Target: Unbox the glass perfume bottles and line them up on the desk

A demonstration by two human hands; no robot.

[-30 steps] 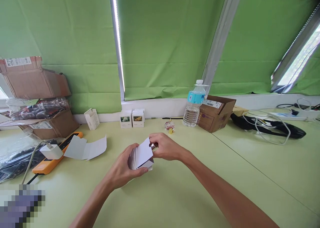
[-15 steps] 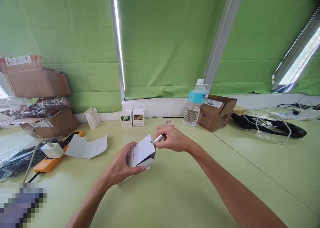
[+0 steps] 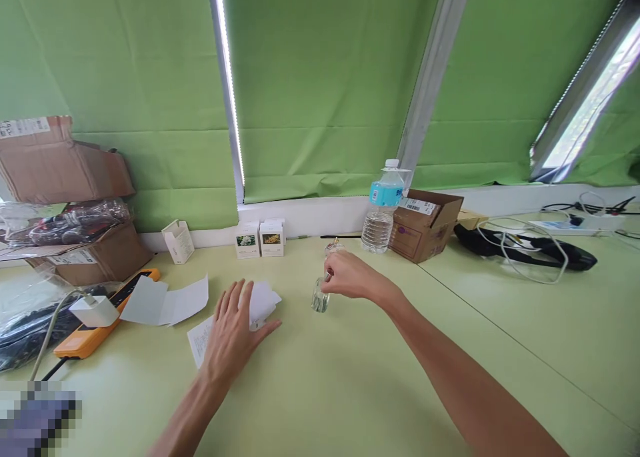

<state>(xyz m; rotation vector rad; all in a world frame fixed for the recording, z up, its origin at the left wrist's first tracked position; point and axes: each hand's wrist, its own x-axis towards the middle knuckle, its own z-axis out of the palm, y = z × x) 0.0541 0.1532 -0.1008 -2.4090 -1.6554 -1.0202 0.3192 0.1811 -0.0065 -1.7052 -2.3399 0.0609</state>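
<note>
Fingers of my right hand (image 3: 350,275) are closed around the top of a small clear glass bottle (image 3: 319,298), which hangs slightly tilted over the table. The part of the bottle inside the grip is hidden. My left hand (image 3: 235,327) is open, fingers spread, over a white cardboard box (image 3: 263,300) with its flaps loose. A white printed sheet (image 3: 200,339) sticks out at the left of this hand. Whether the hand touches the box cannot be made out. Just behind my right hand stands a small clear ornate object with a gold tip (image 3: 335,245), partly covered.
Two small picture boxes (image 3: 260,240) and an open white carton (image 3: 178,241) stand along the wall. Unfolded white card (image 3: 167,302) lies by an orange power strip (image 3: 83,340) at left. A water bottle (image 3: 383,210) and a brown cardboard box (image 3: 425,227) stand at back right.
The small glass bottle has come out of the white box in my right hand. My left hand has let go of the box, now lying on the table, and opened.
</note>
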